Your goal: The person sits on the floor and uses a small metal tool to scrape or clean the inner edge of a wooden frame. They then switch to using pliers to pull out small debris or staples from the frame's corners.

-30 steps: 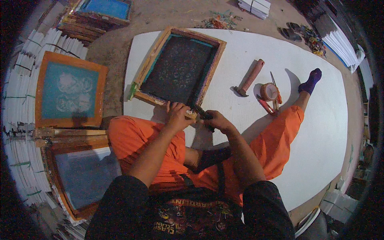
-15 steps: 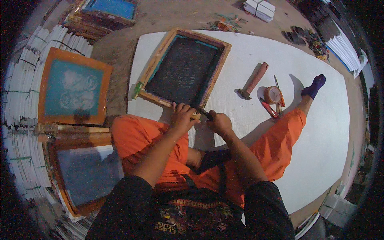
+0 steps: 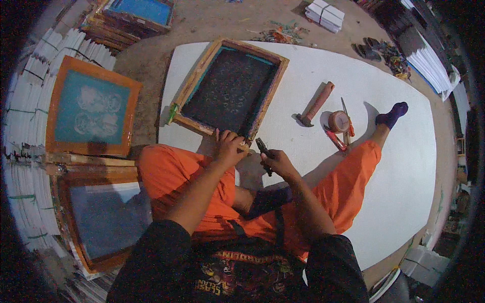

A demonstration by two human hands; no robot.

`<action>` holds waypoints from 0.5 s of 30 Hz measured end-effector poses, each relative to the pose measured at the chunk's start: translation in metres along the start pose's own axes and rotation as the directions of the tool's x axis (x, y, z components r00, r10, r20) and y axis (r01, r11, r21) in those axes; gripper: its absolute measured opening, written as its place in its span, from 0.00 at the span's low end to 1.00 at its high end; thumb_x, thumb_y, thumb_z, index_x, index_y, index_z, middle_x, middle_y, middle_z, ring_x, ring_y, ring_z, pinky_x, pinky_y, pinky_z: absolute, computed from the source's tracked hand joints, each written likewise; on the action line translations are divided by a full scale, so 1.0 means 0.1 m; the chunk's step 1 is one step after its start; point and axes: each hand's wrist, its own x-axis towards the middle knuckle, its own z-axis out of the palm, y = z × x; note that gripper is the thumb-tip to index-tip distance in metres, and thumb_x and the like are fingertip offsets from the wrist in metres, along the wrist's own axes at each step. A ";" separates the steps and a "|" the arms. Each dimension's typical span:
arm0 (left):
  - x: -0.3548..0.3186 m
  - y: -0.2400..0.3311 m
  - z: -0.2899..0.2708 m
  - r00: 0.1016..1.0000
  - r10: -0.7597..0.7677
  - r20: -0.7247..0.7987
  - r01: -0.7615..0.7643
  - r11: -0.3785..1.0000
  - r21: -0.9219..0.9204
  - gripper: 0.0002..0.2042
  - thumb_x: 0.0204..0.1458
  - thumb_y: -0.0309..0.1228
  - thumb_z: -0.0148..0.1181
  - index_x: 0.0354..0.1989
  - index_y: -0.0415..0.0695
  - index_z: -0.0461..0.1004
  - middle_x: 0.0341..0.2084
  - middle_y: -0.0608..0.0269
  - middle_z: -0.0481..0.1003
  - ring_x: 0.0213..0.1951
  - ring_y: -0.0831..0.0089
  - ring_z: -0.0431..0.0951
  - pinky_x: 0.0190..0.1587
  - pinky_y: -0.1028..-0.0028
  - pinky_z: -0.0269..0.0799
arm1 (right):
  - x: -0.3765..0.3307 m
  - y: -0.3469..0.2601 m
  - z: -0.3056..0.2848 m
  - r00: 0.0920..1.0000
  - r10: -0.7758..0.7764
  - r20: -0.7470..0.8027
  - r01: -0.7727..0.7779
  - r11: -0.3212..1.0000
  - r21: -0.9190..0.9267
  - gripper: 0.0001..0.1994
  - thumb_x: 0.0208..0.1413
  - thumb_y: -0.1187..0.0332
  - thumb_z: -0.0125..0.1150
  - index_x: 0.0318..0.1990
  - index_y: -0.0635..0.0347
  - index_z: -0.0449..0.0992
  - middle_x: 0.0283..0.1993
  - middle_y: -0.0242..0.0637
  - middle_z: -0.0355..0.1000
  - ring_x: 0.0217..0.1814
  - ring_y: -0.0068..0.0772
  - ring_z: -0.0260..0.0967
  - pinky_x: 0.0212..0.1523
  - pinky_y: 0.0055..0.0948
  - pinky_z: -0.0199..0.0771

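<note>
A wooden screen printing frame (image 3: 275,91) with dark mesh lies tilted on the white board in front of me. My left hand (image 3: 230,147) is closed round its near edge, close to the near right corner. In my right hand (image 3: 279,164) is a pair of dark pliers (image 3: 262,146), their jaws pointing away from me and apart from the frame, just right of that corner. A bit of green tape (image 3: 173,112) sticks to the frame's near left corner.
On the white board (image 3: 399,192) to the right lie a hammer (image 3: 316,103), a tape roll (image 3: 339,121), and red-handled tools. Other printing screens (image 3: 93,108) stand at left beside stacked white paper (image 3: 25,101). My outstretched leg (image 3: 353,187) borders the tools.
My right hand has drawn the pliers away from the frame's corner, toward the right. The left hand stays on the frame's near edge.
</note>
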 end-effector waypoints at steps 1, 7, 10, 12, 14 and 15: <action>-0.01 0.02 -0.04 1.000 -0.002 0.002 0.002 1.000 -0.003 0.25 0.44 0.47 0.74 0.51 0.51 0.81 0.52 0.61 0.77 0.64 0.58 0.67 0.74 0.36 0.37 | -0.02 -0.02 -0.03 0.996 0.043 0.072 -0.053 0.988 0.147 0.25 0.66 0.48 0.62 0.45 0.69 0.77 0.35 0.38 0.79 0.33 0.28 0.75 0.35 0.34 0.79; 0.01 0.01 0.20 0.969 -0.004 -0.249 -0.038 0.986 -0.165 0.18 0.50 0.44 0.70 0.46 0.49 0.82 0.46 0.61 0.79 0.57 0.59 0.74 0.72 0.35 0.42 | -0.02 -0.07 0.03 0.994 0.056 0.097 -0.079 0.963 0.257 0.20 0.68 0.52 0.61 0.43 0.66 0.78 0.35 0.35 0.78 0.33 0.26 0.74 0.35 0.32 0.78; 0.06 -0.02 0.39 0.961 0.014 -0.277 -0.041 0.995 -0.090 0.12 0.54 0.39 0.66 0.43 0.49 0.82 0.42 0.62 0.79 0.54 0.60 0.76 0.72 0.36 0.47 | -0.01 -0.17 0.08 0.996 0.048 0.073 -0.063 0.973 0.220 0.19 0.67 0.54 0.62 0.42 0.65 0.77 0.34 0.34 0.77 0.31 0.24 0.73 0.32 0.31 0.76; 0.10 0.10 0.36 0.960 0.067 -0.272 -0.065 0.998 0.014 0.09 0.55 0.36 0.64 0.41 0.48 0.82 0.39 0.63 0.78 0.52 0.61 0.77 0.71 0.38 0.51 | -0.02 -0.10 0.07 0.998 0.053 0.028 -0.058 0.980 0.190 0.18 0.67 0.54 0.62 0.41 0.65 0.77 0.33 0.34 0.76 0.30 0.24 0.71 0.29 0.31 0.74; 0.11 0.17 0.32 0.941 0.106 -0.320 -0.073 0.991 0.113 0.09 0.52 0.35 0.65 0.40 0.48 0.81 0.38 0.63 0.77 0.50 0.60 0.76 0.70 0.40 0.54 | 0.01 0.00 0.08 0.998 0.060 -0.020 -0.056 0.982 0.182 0.18 0.67 0.55 0.63 0.40 0.66 0.77 0.32 0.34 0.76 0.29 0.23 0.70 0.28 0.30 0.72; 0.10 0.20 0.30 0.931 0.126 -0.341 -0.074 0.984 0.162 0.09 0.51 0.35 0.65 0.39 0.48 0.81 0.37 0.62 0.77 0.49 0.60 0.76 0.69 0.41 0.56 | 0.01 0.04 0.07 0.999 0.042 -0.026 -0.036 0.983 0.178 0.18 0.67 0.55 0.63 0.40 0.66 0.77 0.31 0.33 0.75 0.28 0.23 0.70 0.27 0.30 0.72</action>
